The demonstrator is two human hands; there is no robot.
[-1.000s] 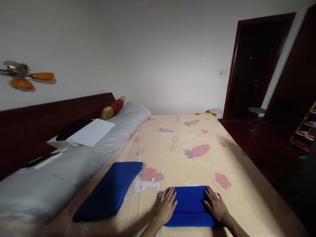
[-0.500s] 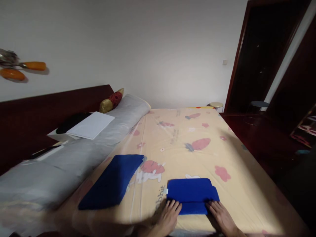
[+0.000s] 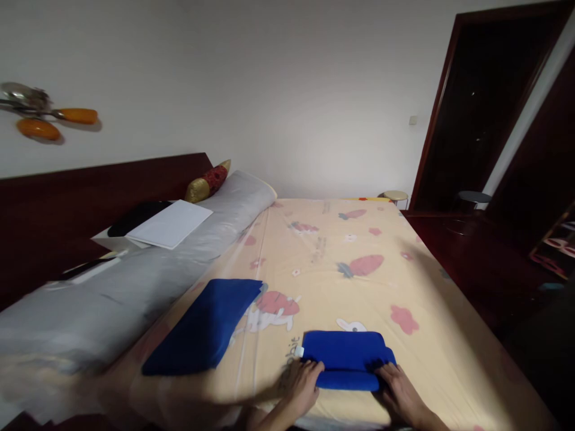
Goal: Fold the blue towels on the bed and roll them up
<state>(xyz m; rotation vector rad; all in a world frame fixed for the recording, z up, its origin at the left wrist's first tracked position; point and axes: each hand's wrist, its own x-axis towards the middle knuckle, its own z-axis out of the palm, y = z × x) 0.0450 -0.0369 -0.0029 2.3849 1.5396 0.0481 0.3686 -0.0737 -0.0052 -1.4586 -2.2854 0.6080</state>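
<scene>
Cloth (image 3: 344, 350) is lying on the bed (image 3: 359, 293) between left hand (image 3: 306, 383) and right hand (image 3: 399, 384); spread flat a second ago, both are now gripping its near corners, seemingly advancing the folding.

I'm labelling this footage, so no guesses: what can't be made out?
All in the head view:
Underside of the folded blue cloth: hidden by its upper layers.
White tag: any print too small.
Palms of the left hand and right hand: hidden by their backs.
Wall fixture: cut by left edge.

Matt, smooth cloth bundle (image 3: 345, 350); glossy dark-wood headboard (image 3: 108, 179).
</scene>
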